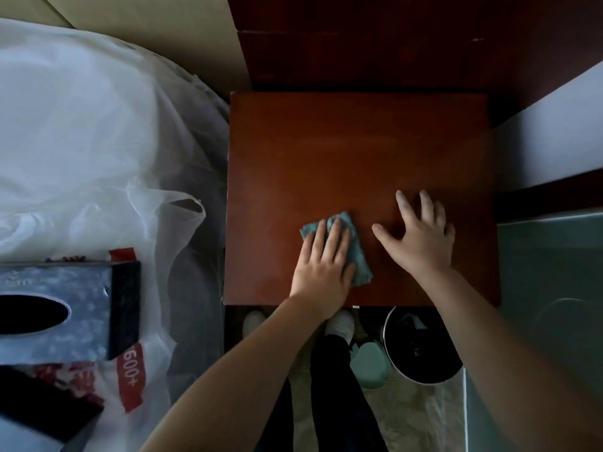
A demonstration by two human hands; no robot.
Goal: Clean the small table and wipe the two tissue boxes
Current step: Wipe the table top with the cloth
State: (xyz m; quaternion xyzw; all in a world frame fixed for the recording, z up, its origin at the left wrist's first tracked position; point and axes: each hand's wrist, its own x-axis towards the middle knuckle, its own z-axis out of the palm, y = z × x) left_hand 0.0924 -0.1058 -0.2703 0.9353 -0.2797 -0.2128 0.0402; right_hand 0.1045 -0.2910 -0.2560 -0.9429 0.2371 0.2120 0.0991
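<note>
You are pressing your left hand (321,265) flat on a crumpled teal cloth (357,252), fingers straight and close together, at the lower middle of the reddish-brown wooden surface (359,141). The cloth is showing past your fingertips and along the thumb side of the hand, and it is lying close to the bottom edge of the surface. Your right hand (421,238) is resting open just to the right of the cloth, palm down on the bare wood with fingers spread wide, holding nothing. Its thumb is pointing toward the cloth without touching it.

A grey tissue box (65,308) with a dark oval slot is sitting at the lower left of the frame, well apart from the surface. It is lying on a translucent white plastic bag (169,243) that is carrying a red label (130,376). Below it, in the bottom left corner, a dark box (42,406) is lying next to a red floral pattern. It may be the second tissue box, though the shadow is making that hard to tell. A white covering (81,125) is filling the upper left of the frame.

Under the bottom edge of the surface, your white shoes (341,322) are standing on the floor. To their right, a round dark bin (421,350) with a pale rim is sitting beside a pale green object (368,363).
</note>
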